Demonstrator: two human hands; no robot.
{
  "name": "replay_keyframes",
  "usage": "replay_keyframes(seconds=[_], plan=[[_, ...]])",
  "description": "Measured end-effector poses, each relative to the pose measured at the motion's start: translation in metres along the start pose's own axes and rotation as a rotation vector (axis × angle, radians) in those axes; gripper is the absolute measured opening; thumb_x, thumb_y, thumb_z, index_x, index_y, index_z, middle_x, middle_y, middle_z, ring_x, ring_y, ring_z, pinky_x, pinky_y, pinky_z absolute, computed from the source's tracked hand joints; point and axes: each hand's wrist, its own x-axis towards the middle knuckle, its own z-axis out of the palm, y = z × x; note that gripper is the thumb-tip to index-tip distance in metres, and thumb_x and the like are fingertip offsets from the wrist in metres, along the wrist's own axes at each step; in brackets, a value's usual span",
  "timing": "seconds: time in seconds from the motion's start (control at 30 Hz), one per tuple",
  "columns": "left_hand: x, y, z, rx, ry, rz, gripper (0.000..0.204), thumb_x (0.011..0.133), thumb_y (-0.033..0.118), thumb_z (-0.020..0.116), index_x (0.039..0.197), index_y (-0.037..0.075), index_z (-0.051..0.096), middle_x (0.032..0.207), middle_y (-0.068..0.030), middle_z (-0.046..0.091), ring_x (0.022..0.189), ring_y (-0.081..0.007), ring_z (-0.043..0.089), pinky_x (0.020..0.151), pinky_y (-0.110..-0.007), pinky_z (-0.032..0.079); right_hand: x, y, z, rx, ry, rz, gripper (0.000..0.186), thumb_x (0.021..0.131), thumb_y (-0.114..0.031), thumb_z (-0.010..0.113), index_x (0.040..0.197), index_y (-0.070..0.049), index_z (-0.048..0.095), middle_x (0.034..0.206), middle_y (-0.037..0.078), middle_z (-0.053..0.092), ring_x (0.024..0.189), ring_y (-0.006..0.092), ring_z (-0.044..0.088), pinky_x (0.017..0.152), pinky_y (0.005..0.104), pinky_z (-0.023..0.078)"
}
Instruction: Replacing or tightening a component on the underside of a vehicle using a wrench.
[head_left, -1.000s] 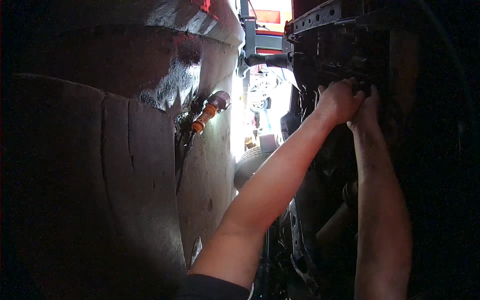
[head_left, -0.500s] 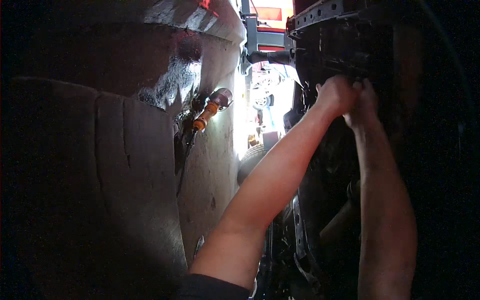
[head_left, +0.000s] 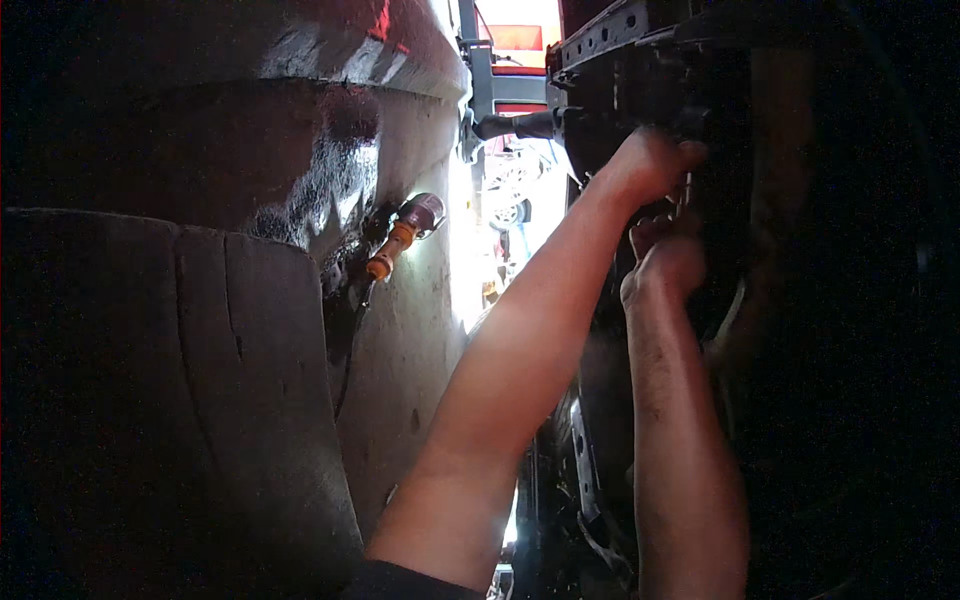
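I have both arms raised toward a dark vehicle underside [head_left: 610, 85]. My left hand [head_left: 650, 160] is the upper one, blurred at a shadowed recess, its fingers partly hidden and curled toward a thin metal piece [head_left: 687, 190]. My right hand [head_left: 662, 265] is just below it, fingers curled up near the lower part of that piece; what it grips is too dark to make out.
A scuffed grey-brown panel [head_left: 250, 370] fills the left side. An orange-handled work lamp [head_left: 395, 245] rests there with its cord hanging. A perforated metal rail [head_left: 600, 35] crosses above my hands. Through the bright gap show grey posts [head_left: 483, 70] and red bodywork [head_left: 517, 37].
My left hand has moved up and left. My right hand has dropped lower and moved left, separating from the left one. The view has shifted slightly.
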Motion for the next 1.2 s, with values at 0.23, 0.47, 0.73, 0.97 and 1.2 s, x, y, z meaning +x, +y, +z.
replay_keyframes(seconds=[0.23, 0.47, 0.73, 0.97, 1.2], plan=[[-0.017, -0.001, -0.025, 0.066, 0.031, -0.049, 0.037, 0.085, 0.033, 0.070, 0.100, -0.002, 0.071, 0.086, -0.0193, 0.072, 0.078, -0.0263, 0.071, 0.071, -0.039, 0.054, -0.020, -0.005, 0.021, 0.327, -0.053, 0.326, 0.040, 0.099, -0.036, 0.050, 0.128, -0.011, 0.060, 0.106, 0.008, 0.065, 0.086, 0.0154, 0.061, 0.077, 0.0310, 0.048], [-0.021, -0.016, -0.008, 0.333, 0.086, 0.359, 0.033, 0.084, 0.023, 0.067, 0.107, 0.000, 0.068, 0.102, -0.0231, 0.069, 0.093, -0.0393, 0.067, 0.083, -0.043, 0.053, 0.042, -0.020, 0.022, -0.335, -0.053, 0.004, 0.046, 0.094, -0.035, 0.060, 0.126, -0.003, 0.059, 0.124, 0.010, 0.062, 0.114, 0.0209, 0.058, 0.101, 0.0333, 0.041], [-0.059, -0.026, 0.022, -0.158, 0.359, 0.441, 0.036, 0.081, 0.007, 0.068, 0.116, -0.001, 0.062, 0.106, -0.0196, 0.069, 0.099, -0.0329, 0.067, 0.084, -0.037, 0.053, 0.143, -0.008, 0.009, -0.768, -0.376, -0.224, 0.031, 0.093, -0.024, 0.062, 0.117, -0.004, 0.061, 0.104, 0.008, 0.067, 0.088, 0.0171, 0.063, 0.076, 0.0296, 0.050], [-0.082, -0.024, 0.021, -0.780, 0.314, 0.038, 0.025, 0.085, -0.002, 0.065, 0.109, 0.002, 0.063, 0.095, -0.0058, 0.068, 0.081, -0.0131, 0.065, 0.067, -0.027, 0.052, 0.117, -0.026, 0.004, -0.225, -0.449, 0.229, 0.025, 0.103, -0.024, 0.044, 0.114, -0.007, 0.058, 0.097, 0.007, 0.068, 0.084, 0.0159, 0.063, 0.070, 0.0285, 0.052], [-0.076, -0.018, 0.032, -1.263, 0.310, -0.071, 0.038, 0.101, 0.039, 0.051, 0.096, 0.003, 0.061, 0.083, -0.0083, 0.065, 0.065, -0.0184, 0.062, 0.053, -0.031, 0.049, 0.091, -0.050, 0.024, -0.216, -0.187, 0.280, 0.026, 0.105, -0.029, 0.042, 0.112, -0.008, 0.056, 0.103, 0.006, 0.067, 0.090, 0.0202, 0.065, 0.081, 0.0415, 0.051]])
